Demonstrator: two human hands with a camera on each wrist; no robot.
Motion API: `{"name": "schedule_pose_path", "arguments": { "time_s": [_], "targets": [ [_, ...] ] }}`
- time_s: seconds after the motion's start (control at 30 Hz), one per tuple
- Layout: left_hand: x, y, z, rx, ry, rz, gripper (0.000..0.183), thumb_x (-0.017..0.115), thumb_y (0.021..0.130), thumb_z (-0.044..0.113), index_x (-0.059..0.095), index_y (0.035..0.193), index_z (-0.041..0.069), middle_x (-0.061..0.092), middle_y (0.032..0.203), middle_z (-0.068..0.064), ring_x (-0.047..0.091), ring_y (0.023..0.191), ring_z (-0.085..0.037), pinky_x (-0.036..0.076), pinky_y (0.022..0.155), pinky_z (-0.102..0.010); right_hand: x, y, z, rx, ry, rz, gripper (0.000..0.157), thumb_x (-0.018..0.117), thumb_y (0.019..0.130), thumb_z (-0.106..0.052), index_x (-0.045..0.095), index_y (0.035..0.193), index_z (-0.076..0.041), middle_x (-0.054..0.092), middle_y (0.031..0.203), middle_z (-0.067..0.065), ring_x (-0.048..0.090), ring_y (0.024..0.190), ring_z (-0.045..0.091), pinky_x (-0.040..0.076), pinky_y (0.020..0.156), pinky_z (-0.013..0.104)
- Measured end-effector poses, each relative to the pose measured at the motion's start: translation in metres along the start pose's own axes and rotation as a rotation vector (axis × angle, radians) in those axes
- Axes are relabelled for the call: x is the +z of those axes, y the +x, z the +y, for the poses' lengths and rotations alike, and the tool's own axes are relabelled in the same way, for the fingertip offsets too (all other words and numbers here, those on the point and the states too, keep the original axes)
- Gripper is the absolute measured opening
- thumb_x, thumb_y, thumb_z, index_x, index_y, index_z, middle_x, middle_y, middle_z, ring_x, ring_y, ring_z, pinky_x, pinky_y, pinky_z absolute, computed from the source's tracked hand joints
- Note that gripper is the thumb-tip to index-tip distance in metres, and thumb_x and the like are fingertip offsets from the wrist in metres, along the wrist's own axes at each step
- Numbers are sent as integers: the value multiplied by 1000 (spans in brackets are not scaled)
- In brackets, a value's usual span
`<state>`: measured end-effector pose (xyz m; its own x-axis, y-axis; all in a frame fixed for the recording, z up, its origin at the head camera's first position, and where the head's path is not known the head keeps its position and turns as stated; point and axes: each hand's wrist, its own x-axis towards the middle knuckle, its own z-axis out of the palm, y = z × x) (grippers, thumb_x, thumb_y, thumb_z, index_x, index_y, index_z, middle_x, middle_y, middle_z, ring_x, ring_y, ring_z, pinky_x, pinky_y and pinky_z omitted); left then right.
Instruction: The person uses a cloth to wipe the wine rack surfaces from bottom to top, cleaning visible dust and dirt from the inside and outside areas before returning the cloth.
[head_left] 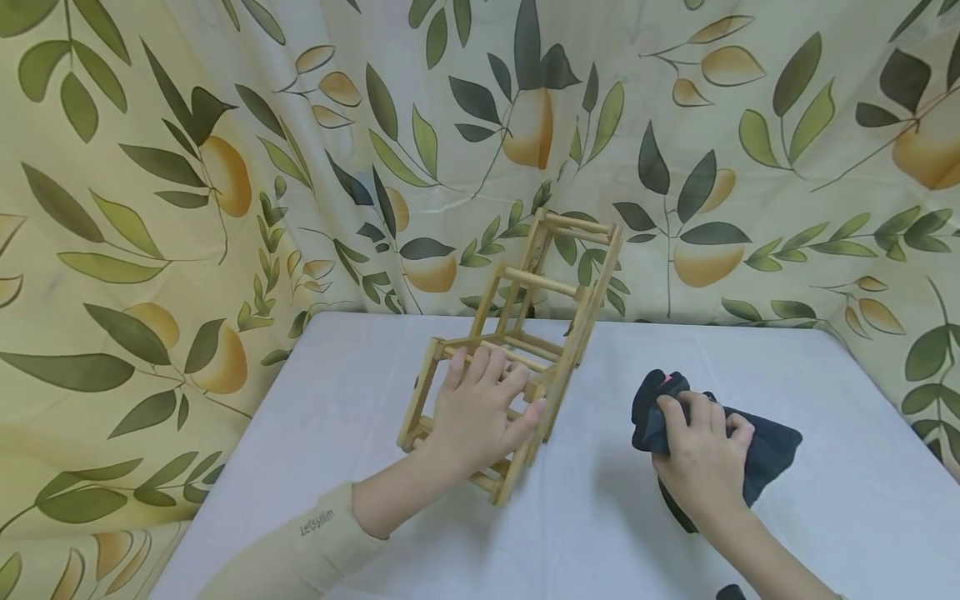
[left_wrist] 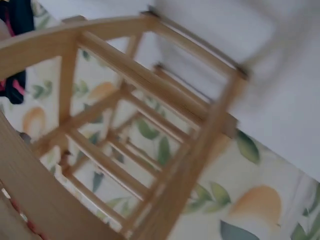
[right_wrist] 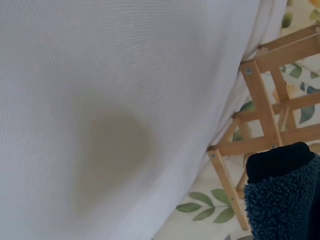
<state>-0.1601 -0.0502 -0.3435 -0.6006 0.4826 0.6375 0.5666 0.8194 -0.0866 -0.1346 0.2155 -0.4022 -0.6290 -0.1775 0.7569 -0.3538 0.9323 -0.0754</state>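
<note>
A light wooden rack (head_left: 542, 287) with slatted rails stands tilted on the table, left of the middle. My left hand (head_left: 480, 408) lies over its near, lower part, fingers spread and fairly straight across the rails. In the left wrist view the rack's bars (left_wrist: 150, 80) fill much of the picture. To the right, my right hand (head_left: 705, 450) grips a bunched dark cloth (head_left: 768, 446) with a small pink spot; its fingers curl into the folds. The right wrist view shows a fuzzy dark blue part of the cloth (right_wrist: 285, 200) at the lower right.
A white cover lies on the table (head_left: 360, 400). Behind and to the left hangs a curtain (head_left: 465, 100) printed with leaves and fruit, close to the rack's far end. A small dark object (head_left: 730, 592) shows at the bottom edge of the head view.
</note>
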Motion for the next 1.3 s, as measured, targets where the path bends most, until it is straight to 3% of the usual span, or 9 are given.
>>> {"name": "schedule_pose_path", "arguments": {
  "time_s": [0.13, 0.23, 0.4, 0.6, 0.7, 0.93, 1.13, 1.3],
  "targets": [
    [2, 2, 5, 39, 68, 102, 55, 2, 95, 50, 46, 82, 19, 39, 83, 0, 38, 85, -18, 26, 89, -40, -1, 1, 0, 4, 5, -9, 49, 60, 52, 6, 52, 99, 1, 48, 96, 27, 46, 85, 46, 25, 70, 59],
    [3, 3, -2, 100, 97, 116, 58, 0, 94, 53, 47, 83, 20, 40, 84, 1, 39, 84, -17, 25, 88, -40, -2, 1, 0, 17, 4, -29, 51, 61, 51, 7, 52, 100, 1, 48, 96, 27, 45, 85, 45, 25, 70, 59],
    [-1, 6, -34, 281, 200, 95, 57, 2, 95, 52, 50, 96, 22, 47, 93, 3, 43, 89, -16, 23, 93, -43, -3, 0, 2, 32, -7, -50, 53, 62, 49, 7, 52, 101, 2, 48, 97, 27, 45, 85, 45, 25, 71, 59],
    [-7, 14, -70, 438, 210, 71, 46, 10, 99, 44, 48, 89, 20, 48, 88, 3, 44, 82, -16, 28, 93, -43, -3, 0, 5, 29, -8, -47, 51, 61, 50, 7, 52, 100, 2, 47, 97, 27, 44, 85, 45, 24, 71, 59],
    [-5, 14, -72, 442, 190, 74, 45, 11, 99, 42, 46, 85, 18, 47, 85, 2, 42, 79, -17, 30, 89, -40, -4, 1, 6, 37, -5, -47, 52, 60, 49, 8, 51, 101, 2, 47, 97, 27, 44, 85, 45, 24, 71, 59],
    [-2, 12, -61, 392, 258, 121, 46, 10, 100, 41, 46, 84, 17, 45, 81, 2, 42, 76, -17, 30, 81, -32, -9, 4, 11, 35, -20, -43, 53, 62, 49, 9, 52, 101, 2, 47, 97, 28, 44, 85, 46, 24, 72, 60],
    [0, 12, -37, 348, 252, 168, 41, 18, 100, 41, 46, 80, 17, 44, 76, 3, 39, 71, -16, 29, 77, -31, -18, 6, 18, 65, -38, -50, 56, 64, 49, 9, 50, 103, 2, 46, 99, 30, 43, 85, 47, 23, 73, 61],
    [1, 13, -11, 286, 326, 155, 36, 29, 97, 44, 44, 79, 17, 43, 76, 3, 37, 73, -16, 26, 78, -30, -23, 9, 25, 82, -48, -38, 59, 66, 49, 9, 48, 106, 2, 45, 102, 30, 41, 87, 47, 22, 74, 61]
  ]
}}
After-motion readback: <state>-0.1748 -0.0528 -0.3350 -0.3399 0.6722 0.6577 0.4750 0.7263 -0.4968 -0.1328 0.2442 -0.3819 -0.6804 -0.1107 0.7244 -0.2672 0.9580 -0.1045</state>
